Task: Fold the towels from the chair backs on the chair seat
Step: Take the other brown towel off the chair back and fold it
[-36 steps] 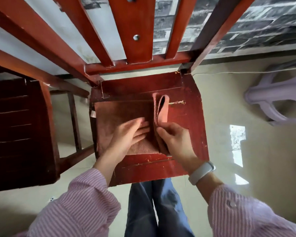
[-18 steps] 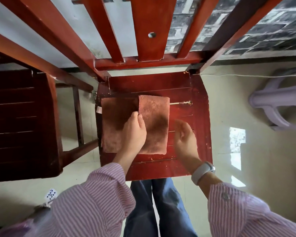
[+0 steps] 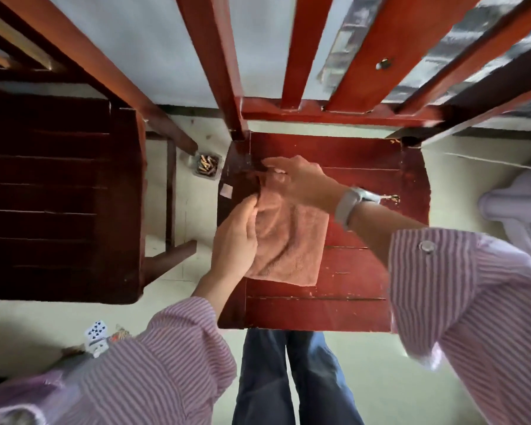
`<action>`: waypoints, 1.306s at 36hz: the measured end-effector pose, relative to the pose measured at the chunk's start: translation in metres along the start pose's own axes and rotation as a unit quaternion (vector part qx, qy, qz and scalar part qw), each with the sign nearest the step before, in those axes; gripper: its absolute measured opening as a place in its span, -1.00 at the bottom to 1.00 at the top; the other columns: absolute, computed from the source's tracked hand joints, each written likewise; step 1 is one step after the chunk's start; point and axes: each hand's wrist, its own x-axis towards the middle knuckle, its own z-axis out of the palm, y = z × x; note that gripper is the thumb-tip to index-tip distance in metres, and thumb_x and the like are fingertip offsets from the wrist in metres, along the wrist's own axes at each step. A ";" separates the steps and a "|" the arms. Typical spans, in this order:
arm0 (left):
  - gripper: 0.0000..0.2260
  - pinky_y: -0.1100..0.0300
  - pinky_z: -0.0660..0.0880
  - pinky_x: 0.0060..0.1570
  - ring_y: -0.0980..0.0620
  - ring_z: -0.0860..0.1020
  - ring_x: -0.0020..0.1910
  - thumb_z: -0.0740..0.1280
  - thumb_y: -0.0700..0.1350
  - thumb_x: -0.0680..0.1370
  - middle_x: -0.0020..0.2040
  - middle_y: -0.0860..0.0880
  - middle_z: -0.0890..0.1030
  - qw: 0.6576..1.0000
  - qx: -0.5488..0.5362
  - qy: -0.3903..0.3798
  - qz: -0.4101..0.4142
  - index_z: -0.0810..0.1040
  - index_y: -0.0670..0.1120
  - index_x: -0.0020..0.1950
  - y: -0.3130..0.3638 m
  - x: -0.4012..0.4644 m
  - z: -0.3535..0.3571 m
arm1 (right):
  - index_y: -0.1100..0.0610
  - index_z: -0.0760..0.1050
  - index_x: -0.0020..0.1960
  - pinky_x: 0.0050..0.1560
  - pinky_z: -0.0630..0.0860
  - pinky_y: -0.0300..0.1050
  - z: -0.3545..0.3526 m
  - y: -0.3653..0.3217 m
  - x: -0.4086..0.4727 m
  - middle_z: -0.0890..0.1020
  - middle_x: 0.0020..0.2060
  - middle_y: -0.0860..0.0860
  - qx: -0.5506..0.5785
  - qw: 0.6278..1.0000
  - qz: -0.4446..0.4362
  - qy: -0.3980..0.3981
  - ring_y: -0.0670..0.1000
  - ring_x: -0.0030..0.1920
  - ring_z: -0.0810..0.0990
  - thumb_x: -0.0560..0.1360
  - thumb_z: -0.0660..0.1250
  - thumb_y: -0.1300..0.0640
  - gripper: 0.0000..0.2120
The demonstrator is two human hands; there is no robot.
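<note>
Lying on the left half of the chair seat (image 3: 365, 271), the pink towel (image 3: 285, 240) was seen narrower than half a second before, when it had been spread wider with one flap turned over. Its far left edge was pinched by the left hand (image 3: 235, 240), fingers curled onto the cloth. The right hand (image 3: 295, 179), which had hovered off to the right, was now reached across to the far corner, where its fingers were bent onto the towel's edge. Another fold was judged to be under way, with the cloth wrinkled and not yet squared. No towel could be seen on the chair back (image 3: 304, 47).
</note>
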 end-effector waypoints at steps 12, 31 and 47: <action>-0.65 0.25 0.46 -0.04 -0.06 0.59 0.03 0.18 0.00 0.58 0.07 -0.11 0.61 0.989 -0.117 -0.018 -0.087 0.40 -0.13 0.31 -0.022 -0.020 -0.002 | 0.16 0.49 0.16 -0.34 0.33 -0.39 0.002 -0.012 0.026 0.48 -0.06 -0.03 -0.047 0.998 -0.021 -0.024 -0.14 -0.28 0.44 0.54 0.17 0.23 -0.77; -0.78 0.07 0.43 -0.15 -0.15 0.58 -0.08 0.19 -0.08 0.59 -0.07 -0.17 0.63 0.970 -0.056 0.087 -0.220 0.51 -0.21 0.04 -0.059 -0.045 0.013 | 0.10 0.41 0.25 -0.43 0.35 -0.27 0.046 -0.006 0.057 0.50 -0.02 0.04 -0.153 0.984 -0.001 0.092 -0.06 -0.35 0.46 0.60 0.07 0.10 -0.72; -0.83 -0.02 0.46 0.03 -0.08 0.54 -0.02 0.28 -0.08 0.51 -0.03 -0.10 0.59 0.980 0.005 0.003 -0.201 0.52 -0.13 0.02 -0.071 -0.034 0.001 | 0.11 0.46 0.20 0.31 0.24 0.15 0.056 -0.002 -0.009 0.47 0.15 0.11 -0.078 0.947 -0.033 0.311 0.11 0.22 0.39 0.40 0.06 0.05 -0.57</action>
